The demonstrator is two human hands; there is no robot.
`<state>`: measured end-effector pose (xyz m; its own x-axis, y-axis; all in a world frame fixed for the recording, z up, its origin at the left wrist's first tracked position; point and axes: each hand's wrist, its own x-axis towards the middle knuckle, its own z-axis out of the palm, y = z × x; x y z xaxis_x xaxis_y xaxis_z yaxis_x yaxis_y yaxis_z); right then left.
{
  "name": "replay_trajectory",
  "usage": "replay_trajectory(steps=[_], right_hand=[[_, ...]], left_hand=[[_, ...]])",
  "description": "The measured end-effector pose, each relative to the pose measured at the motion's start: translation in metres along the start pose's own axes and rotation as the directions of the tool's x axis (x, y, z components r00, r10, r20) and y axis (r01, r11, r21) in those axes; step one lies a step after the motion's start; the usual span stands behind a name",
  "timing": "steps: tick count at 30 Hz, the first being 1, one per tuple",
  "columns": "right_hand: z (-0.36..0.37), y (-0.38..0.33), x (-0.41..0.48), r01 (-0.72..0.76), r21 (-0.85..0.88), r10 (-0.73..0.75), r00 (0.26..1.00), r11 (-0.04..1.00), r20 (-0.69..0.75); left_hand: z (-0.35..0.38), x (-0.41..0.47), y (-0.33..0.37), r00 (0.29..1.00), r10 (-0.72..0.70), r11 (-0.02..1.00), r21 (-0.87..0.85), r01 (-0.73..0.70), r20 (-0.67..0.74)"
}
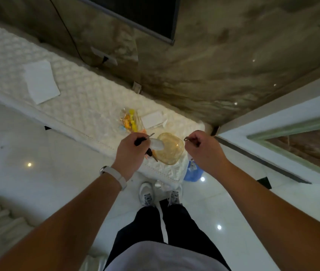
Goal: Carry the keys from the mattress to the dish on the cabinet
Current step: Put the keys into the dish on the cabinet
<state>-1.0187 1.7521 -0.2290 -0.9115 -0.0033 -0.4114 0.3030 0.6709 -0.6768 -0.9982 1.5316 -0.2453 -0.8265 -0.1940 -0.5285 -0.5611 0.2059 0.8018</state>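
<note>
Two hands hover over a quilted white mattress. Left hand is clenched around a bunch of keys with black heads and a pale fob, held just beside an amber glass dish. Right hand pinches a small metal key at the dish's other side. Nothing is clearly visible inside the dish. Beyond it lie a clear packet of bright yellow and orange items and white paper.

Hidden and unclear parts

The left hand covers most of the keys beside the dish; the right hand's item is too small to identify.
</note>
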Motion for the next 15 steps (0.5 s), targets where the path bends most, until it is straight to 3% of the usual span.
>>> replay_trajectory(steps=[8, 15], right_hand=[[0.098, 0.102, 0.093, -0.077, 0.006, 0.076, 0.990, 0.997, 0.118], [0.162, 0.191, 0.151, -0.039, -0.139, 0.070, 0.973, 0.989, 0.222]], left_hand=[[0.071, 0.086, -0.095, 0.994, -0.107, 0.987, 0.116, 0.108, -0.015], [0.131, 0.154, -0.178, 0.993, -0.114, 0.965, 0.240, 0.104, 0.028]])
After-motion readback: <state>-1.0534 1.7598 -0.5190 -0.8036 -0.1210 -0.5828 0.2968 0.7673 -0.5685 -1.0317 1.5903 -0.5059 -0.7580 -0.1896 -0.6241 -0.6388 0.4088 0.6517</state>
